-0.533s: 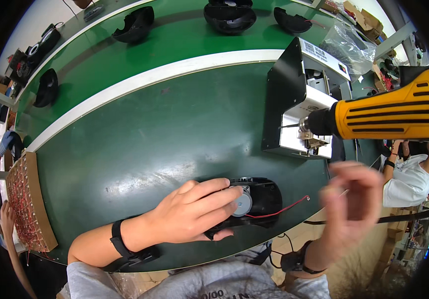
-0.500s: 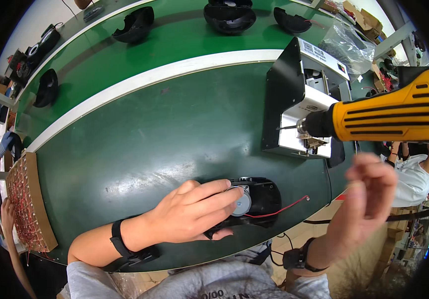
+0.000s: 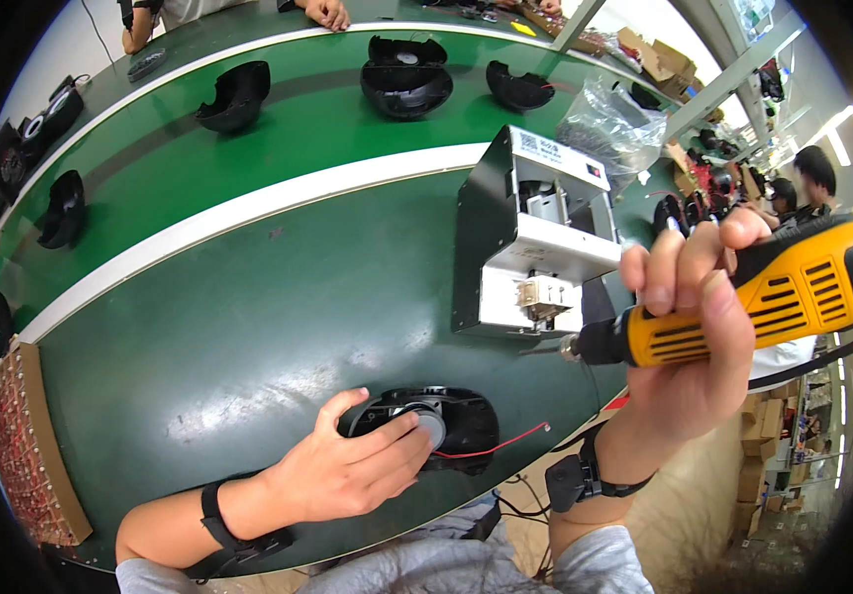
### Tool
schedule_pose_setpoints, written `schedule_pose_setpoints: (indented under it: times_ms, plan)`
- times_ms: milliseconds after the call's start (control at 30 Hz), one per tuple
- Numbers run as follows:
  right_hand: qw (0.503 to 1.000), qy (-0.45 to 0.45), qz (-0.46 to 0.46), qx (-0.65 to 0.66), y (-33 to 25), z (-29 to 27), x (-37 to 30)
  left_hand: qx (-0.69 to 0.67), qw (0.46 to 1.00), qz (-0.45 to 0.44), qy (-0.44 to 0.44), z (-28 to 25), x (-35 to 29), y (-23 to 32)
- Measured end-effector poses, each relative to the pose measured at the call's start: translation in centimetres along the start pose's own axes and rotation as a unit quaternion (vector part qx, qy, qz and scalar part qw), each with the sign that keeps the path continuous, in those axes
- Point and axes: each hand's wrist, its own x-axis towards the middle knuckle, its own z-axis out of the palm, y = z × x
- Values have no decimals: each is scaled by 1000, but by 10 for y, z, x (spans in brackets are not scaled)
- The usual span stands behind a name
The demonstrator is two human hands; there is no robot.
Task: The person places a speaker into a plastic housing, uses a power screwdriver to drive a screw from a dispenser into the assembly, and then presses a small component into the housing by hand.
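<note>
Near the table's front edge lies a black plastic shell [image 3: 471, 421] with a round grey speaker [image 3: 430, 428] set in it. A red wire [image 3: 491, 453] with a small connector trails from the speaker to the right. My left hand [image 3: 362, 460] holds the speaker, its fingers pressed across the face and its uppermost digit spread toward the shell's left end. At the right, my right hand [image 3: 699, 327] is wrapped round a yellow and black electric screwdriver [image 3: 684, 337]. Its bit points left, in front of the metal box and apart from the shell.
A black and white metal box machine [image 3: 545, 238] stands right of centre. Black shell halves [image 3: 404, 89] lie on the green strip beyond the white rail [image 3: 278, 203]. A cardboard tray of red-wired parts [image 3: 35, 445] is at left. Other people's hands [image 3: 327, 14] show at the far side.
My right hand has risen from beside the table and closed round the screwdriver, whose bit has come lower. My left hand stays on the speaker, with one digit now spread. The view has shifted.
</note>
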Motion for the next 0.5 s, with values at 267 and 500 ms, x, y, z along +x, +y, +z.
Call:
schedule_pose_setpoints:
  times_ms: [267,500]
  plan:
    - [996,81,-27,-37,18,-14,7,-15,1000,-7,16,-2,1,1]
    - [993,83,-13,-78,30,-8,-3,-8,1000,-5,29,0,3,0]
